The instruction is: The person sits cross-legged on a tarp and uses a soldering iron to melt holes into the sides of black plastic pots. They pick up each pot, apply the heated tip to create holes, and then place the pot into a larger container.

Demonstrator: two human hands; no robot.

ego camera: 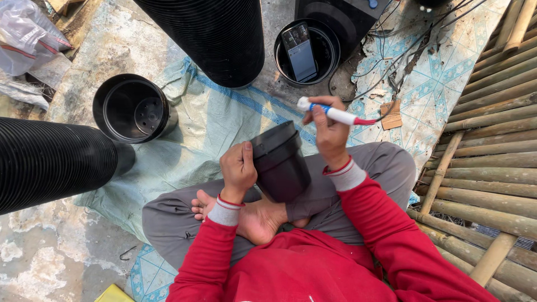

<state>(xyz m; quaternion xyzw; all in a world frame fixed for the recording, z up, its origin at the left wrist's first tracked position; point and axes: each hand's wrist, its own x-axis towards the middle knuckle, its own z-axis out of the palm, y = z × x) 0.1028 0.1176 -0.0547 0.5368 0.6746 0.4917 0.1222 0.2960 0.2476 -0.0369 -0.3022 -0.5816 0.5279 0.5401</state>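
Left hand [238,168] clamped on the rim of a small black pot [279,162], tilted over the crossed legs, steadied near the lap. Right hand [330,131] pinched around a white-and-blue tool [334,114] with a red tip, level above the pot's far edge. Further out: an upright pot [133,108] far left, stacked pots [47,159] lying left, a phone [300,51] propped in another pot [330,47].

Open tarp [207,128] between pot stacks [50,159] and empty pot [134,109].

Red sweater [313,268] with grey, red-striped cuffs [347,175]; grey trousers [386,162]; bare feet [254,218].
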